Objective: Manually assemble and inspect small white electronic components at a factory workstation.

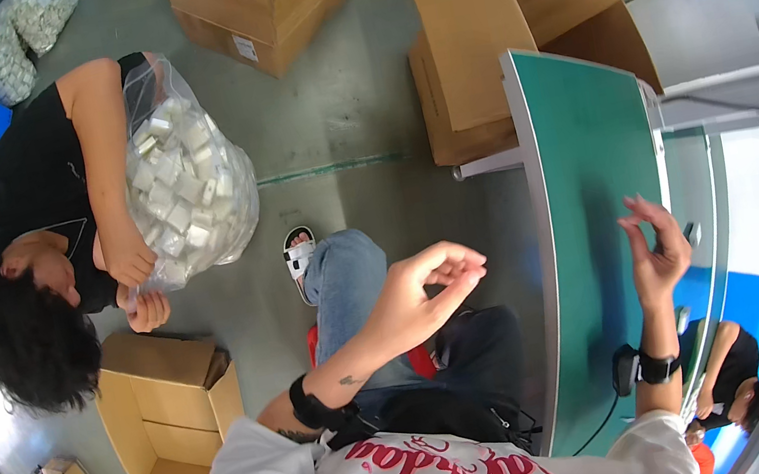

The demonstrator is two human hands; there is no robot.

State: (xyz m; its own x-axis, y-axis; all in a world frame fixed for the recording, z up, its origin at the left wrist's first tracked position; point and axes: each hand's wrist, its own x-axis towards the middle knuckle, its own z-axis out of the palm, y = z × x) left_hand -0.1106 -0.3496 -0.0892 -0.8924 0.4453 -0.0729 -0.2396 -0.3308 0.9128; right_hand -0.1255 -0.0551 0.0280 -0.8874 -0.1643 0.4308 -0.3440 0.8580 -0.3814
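Observation:
My left hand is raised over my lap, its fingers curled and the thumb tip brought up against the fingertips; nothing shows between them. Above the green tabletop on my right, my right hand hangs in the air. Its fingers are bent with a small gap to the thumb, and it holds nothing. Each wrist wears a black strap; a small dark device with a cable sits beside the right one.
On the left a co-worker grips a clear plastic bag full of small white blocks. Open cardboard boxes stand nearby, at the back and beyond the table. Another person is at lower right. A metal frame edges the table.

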